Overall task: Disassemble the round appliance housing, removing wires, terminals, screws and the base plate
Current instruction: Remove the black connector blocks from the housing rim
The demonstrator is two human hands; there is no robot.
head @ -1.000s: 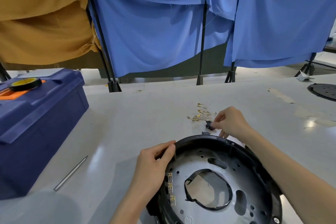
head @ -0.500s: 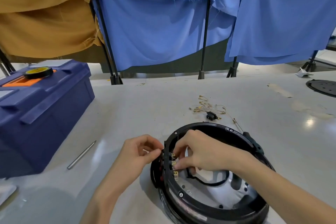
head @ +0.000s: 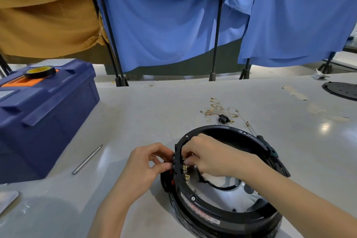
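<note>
Both of your hands meet at the left wall of the round housing [head: 228, 216]. It lies open side up on the table [head: 135, 114], near you and right of centre.

In the head view, your left hand [head: 146, 166] sits outside the ring. Its fingers are curled, with thumb and forefinger pinched onto the black block on the wall's outer face. Small red parts show just below your fingertips.

Your right hand [head: 210, 156] comes over the rim from the right and sits inside the ring. Its fingers curl down and pinch the top of the row of gold terminals [head: 187, 174] on the inner face of that same wall. The wall stands between your two hands, each clamped on its own side. Your fingers hide which terminal you grip.

The silver base plate [head: 213, 198] lies in the bottom of the housing, below your right wrist, with a black-edged opening in its middle. A screw [head: 192, 198] shows in the near rim.

Beyond the housing lie loose wires [head: 218, 109] with gold ends, and a small black connector [head: 223, 119] just on their near side. A screwdriver [head: 269, 148] lies just beside the far right rim, its shaft pointing towards those wires.

To the left a metal pin [head: 87, 159] lies on the table, near a blue toolbox [head: 48, 121] with a roll of tape [head: 39, 71] on top. A black round plate [head: 342, 91] sits far right.
</note>
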